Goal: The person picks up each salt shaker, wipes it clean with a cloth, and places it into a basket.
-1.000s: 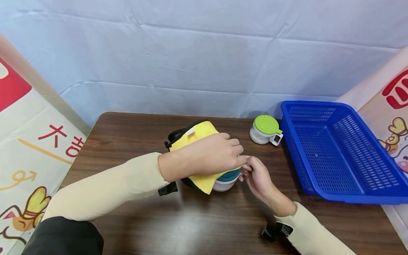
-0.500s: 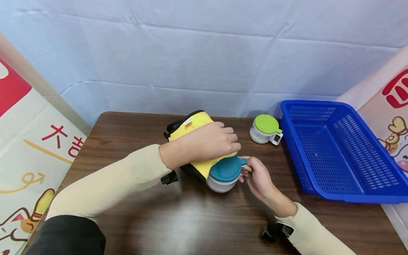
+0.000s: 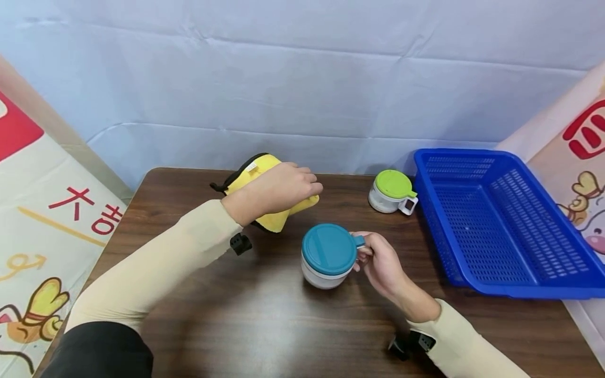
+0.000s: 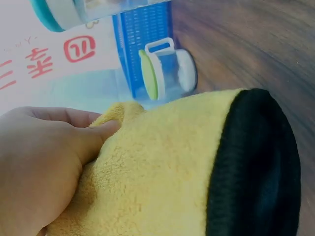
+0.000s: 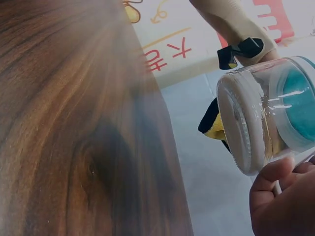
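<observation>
My right hand (image 3: 384, 265) grips the handle of a clear seasoning jar (image 3: 324, 278) with a teal lid (image 3: 330, 249). In the right wrist view the jar (image 5: 246, 110) is held up off the table, and its pale base shows. My left hand (image 3: 279, 190) holds a yellow cleaning cloth (image 3: 271, 221) with a black edge, back and left of the jar and apart from it. The left wrist view shows the thumb and fingers pinching the bunched cloth (image 4: 162, 162). A second jar (image 3: 385, 202) with a green lid stands upright at the back of the table.
A blue plastic basket (image 3: 472, 286) sits on the right side of the table, close beside the green-lidded jar. The brown wooden table (image 3: 264, 325) ends at a pale hanging sheet (image 3: 293, 94) behind. Printed banners (image 3: 61, 231) hang at the sides.
My left hand has drawn the yellow cloth off the teal-lidded jar, back and to the left, uncovering the lid. The right hand keeps its place on the handle.
</observation>
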{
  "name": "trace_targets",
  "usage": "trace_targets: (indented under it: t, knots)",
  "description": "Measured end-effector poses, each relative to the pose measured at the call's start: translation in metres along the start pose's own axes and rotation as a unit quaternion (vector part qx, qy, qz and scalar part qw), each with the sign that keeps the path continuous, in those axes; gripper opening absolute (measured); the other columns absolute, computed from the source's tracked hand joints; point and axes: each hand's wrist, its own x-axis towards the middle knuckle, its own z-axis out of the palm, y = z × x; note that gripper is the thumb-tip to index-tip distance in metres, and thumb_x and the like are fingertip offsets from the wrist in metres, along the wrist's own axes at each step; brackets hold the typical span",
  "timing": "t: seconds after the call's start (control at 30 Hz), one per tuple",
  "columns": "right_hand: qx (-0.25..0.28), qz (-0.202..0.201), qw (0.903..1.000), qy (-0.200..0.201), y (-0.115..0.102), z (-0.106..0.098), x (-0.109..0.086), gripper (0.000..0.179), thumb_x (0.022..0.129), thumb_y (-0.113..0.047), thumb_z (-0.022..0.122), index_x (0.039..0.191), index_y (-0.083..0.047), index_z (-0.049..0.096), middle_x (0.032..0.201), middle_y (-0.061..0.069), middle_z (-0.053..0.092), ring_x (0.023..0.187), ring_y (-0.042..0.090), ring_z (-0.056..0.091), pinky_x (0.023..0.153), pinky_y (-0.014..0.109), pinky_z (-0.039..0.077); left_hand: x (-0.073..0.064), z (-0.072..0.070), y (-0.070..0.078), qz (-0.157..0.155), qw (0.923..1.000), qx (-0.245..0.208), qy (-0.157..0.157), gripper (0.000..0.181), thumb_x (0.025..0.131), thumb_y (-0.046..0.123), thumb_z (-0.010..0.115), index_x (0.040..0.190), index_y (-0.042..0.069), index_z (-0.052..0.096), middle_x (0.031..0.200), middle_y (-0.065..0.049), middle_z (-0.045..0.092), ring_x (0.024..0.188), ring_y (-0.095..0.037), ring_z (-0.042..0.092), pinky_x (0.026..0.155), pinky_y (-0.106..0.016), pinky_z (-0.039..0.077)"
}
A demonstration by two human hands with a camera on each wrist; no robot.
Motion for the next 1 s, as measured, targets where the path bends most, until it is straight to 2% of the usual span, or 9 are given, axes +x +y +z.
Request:
trace_targets:
  t: [0.1, 0.27, 0.4, 0.57, 0.77, 1.0]
  knots:
    - [0.002, 0.004, 0.9999, 0.012, 0.0, 0.0, 0.0, 0.026, 0.09, 0.001, 0.024, 0.065, -0.009, 0.023, 0.067, 0.008, 0.02, 0.057, 0.022, 0.024, 0.054, 0.023, 0.033, -0.001, 0.002, -0.002, 0.002, 0.9999, -0.001, 0.015, 0.016, 0.099, 0.009, 0.066, 0.114, 0.011, 0.07, 0.104, -0.002, 0.072, 0.094, -0.019, 0.065, 0.077, -0.03, 0.053]
    - [0.001, 0.006, 0.9999, 0.015, 0.0, -0.001, 0.0, 0.026, 0.089, 0.0, 0.024, 0.065, -0.009, 0.023, 0.067, 0.008, 0.02, 0.057, 0.021, 0.026, 0.054, 0.023, 0.034, -0.002, 0.002, -0.002, -0.002, 0.9999, -0.013, 0.008, 0.016, 0.099, 0.01, 0.067, 0.115, 0.011, 0.07, 0.105, -0.002, 0.072, 0.095, -0.019, 0.065, 0.078, -0.03, 0.053]
    - [0.0, 0.004, 0.9999, 0.013, 0.0, -0.002, 0.0, 0.027, 0.09, 0.0, 0.025, 0.064, -0.009, 0.024, 0.067, 0.008, 0.02, 0.057, 0.021, 0.026, 0.054, 0.023, 0.033, -0.006, 0.003, -0.003, -0.014, 0.9973, -0.072, 0.008, 0.019, 0.098, 0.016, 0.071, 0.116, 0.011, 0.071, 0.109, -0.002, 0.073, 0.099, -0.02, 0.067, 0.081, -0.032, 0.055]
    - [-0.003, 0.001, 0.9999, 0.015, -0.001, -0.003, 0.0, 0.027, 0.09, 0.0, 0.025, 0.065, -0.009, 0.023, 0.067, 0.008, 0.02, 0.057, 0.021, 0.026, 0.053, 0.025, 0.031, -0.016, 0.007, -0.006, -0.043, 0.9851, -0.166, 0.004, 0.019, 0.098, 0.019, 0.07, 0.116, 0.012, 0.071, 0.112, -0.001, 0.073, 0.104, -0.019, 0.068, 0.082, -0.035, 0.056]
    - [-0.001, 0.001, 0.9999, 0.012, -0.002, -0.004, 0.0, 0.026, 0.089, 0.001, 0.025, 0.065, -0.009, 0.023, 0.067, 0.008, 0.02, 0.057, 0.022, 0.025, 0.052, 0.028, 0.029, -0.038, 0.018, -0.01, -0.081, 0.9712, -0.224, -0.013, 0.017, 0.099, 0.02, 0.069, 0.115, 0.015, 0.071, 0.113, 0.001, 0.073, 0.107, -0.017, 0.068, 0.085, -0.037, 0.055]
    - [0.001, -0.001, 0.9999, 0.014, -0.003, -0.006, -0.002, 0.026, 0.089, 0.001, 0.024, 0.065, -0.009, 0.024, 0.067, 0.008, 0.02, 0.057, 0.023, 0.024, 0.053, 0.024, 0.033, -0.077, 0.035, -0.013, -0.117, 0.9612, -0.249, -0.02, 0.012, 0.098, 0.017, 0.071, 0.109, 0.015, 0.07, 0.111, 0.0, 0.072, 0.096, -0.018, 0.069, 0.079, -0.038, 0.055]
